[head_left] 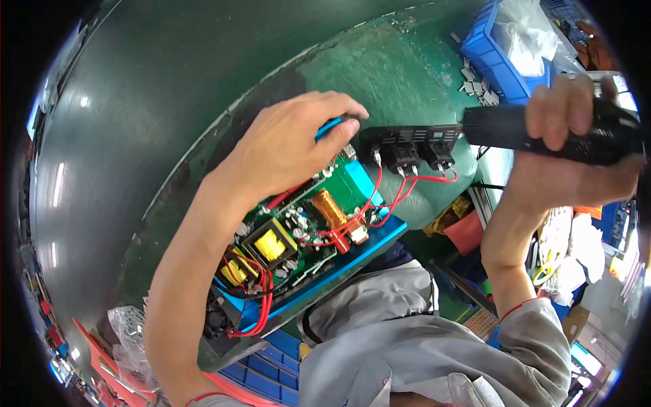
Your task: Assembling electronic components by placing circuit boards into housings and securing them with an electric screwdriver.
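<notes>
An open blue metal case [308,266] holds a green circuit board [342,186] with yellow-wound transformers, a copper coil and red wires. At its far right end stands a black end panel [410,136] with two sockets, joined to the board by red wires. My left hand [291,139] reaches over the board, its thumb and index finger closed around the case's blue edge; its other fingers are hidden. My right hand [559,129] is wrapped round a black electric screwdriver [498,127], held sideways with its front end at the panel's right end.
A blue bin [491,54] with clear plastic bags stands at the back right. Small metal pieces [478,88] lie beside it on the green worktop [380,68]. A black fan [218,319] sits at the case's near left end. Plastic bags [129,332] lie at lower left.
</notes>
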Demonstrator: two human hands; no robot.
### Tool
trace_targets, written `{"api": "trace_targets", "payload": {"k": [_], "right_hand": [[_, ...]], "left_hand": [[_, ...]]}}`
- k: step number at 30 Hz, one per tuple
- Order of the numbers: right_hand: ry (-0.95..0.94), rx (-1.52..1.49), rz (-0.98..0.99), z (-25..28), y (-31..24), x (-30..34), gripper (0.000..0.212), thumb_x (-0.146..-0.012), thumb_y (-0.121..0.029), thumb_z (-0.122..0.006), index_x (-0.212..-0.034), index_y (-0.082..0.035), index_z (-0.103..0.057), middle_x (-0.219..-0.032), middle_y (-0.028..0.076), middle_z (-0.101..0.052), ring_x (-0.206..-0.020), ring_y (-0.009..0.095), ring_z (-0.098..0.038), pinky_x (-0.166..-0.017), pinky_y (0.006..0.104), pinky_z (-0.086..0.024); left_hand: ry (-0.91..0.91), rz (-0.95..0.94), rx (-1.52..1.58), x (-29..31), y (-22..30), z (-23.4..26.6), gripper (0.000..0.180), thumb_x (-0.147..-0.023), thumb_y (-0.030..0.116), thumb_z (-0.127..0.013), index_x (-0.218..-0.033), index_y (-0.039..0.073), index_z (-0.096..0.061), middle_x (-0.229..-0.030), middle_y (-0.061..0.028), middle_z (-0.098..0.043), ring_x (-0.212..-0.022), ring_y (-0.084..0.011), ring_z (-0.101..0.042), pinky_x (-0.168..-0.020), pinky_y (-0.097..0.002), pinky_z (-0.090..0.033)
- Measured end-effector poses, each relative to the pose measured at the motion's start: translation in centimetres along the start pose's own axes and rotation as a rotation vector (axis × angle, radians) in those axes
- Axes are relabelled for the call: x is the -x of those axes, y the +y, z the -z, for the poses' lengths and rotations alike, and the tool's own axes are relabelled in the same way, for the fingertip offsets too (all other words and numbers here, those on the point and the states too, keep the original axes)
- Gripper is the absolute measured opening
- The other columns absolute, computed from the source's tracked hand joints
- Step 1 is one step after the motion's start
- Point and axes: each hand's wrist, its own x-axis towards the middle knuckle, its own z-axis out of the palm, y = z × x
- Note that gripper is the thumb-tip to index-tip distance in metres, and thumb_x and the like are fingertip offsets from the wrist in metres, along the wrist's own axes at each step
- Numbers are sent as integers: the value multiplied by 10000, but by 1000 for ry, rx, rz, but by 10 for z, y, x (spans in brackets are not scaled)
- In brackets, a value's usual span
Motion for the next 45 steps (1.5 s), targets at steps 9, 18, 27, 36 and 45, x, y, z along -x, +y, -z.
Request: {"api": "trace_targets", "payload": {"k": [9, 18, 27, 36, 45], "right_hand": [[261, 109, 14, 65, 1, 25, 1309, -743, -1002, -298, -1422, 107, -452, -836, 121, -509, -681, 240, -506, -658, 400, -431], [236, 25, 71, 99, 19, 45, 1005, -542, -956, -614, -1195, -193, -643, -902, 75, -451, -792, 223, -456, -769, 387, -364], [679, 675, 49, 68, 55, 67, 897, -854, -737, -557, -1370, -3, -548, -1256, 247, -558, -1085, 387, -579, -923, 486, -431], [604, 386, -728, 55, 30, 146, 649, -1073, -507, -414, -1379, 52, -536, -1299, 172, -612, -993, 200, -614, -727, 309, -450], [721, 405, -571, 42, 19, 171, 887, -866, -315, -815, -1564, -31, -347, -1012, 107, -669, -785, 131, -628, -718, 269, -522]], "left_hand": [[16, 197, 226, 7, 4, 6, 328, -1029, 231, -612, -1303, 54, -584, -1017, -141, -699, -970, -289, -689, -880, -371, -531], [-1, 202, 148, -1, 10, 9, 373, -1033, 184, -593, -1375, 37, -574, -1133, -102, -702, -1000, -181, -651, -920, -322, -499], [-2, 278, 158, 1, 9, 10, 355, -999, 248, -690, -1290, 50, -642, -1077, -110, -727, -991, -201, -698, -852, -326, -536], [-13, 223, 100, 1, 10, 11, 303, -999, 216, -681, -1241, 35, -667, -1079, -123, -749, -992, -202, -711, -838, -330, -539], [-56, 195, -23, -1, 18, 9, 295, -898, 36, -712, -1191, 62, -686, -1059, -107, -718, -968, -234, -718, -865, -343, -560]]}}
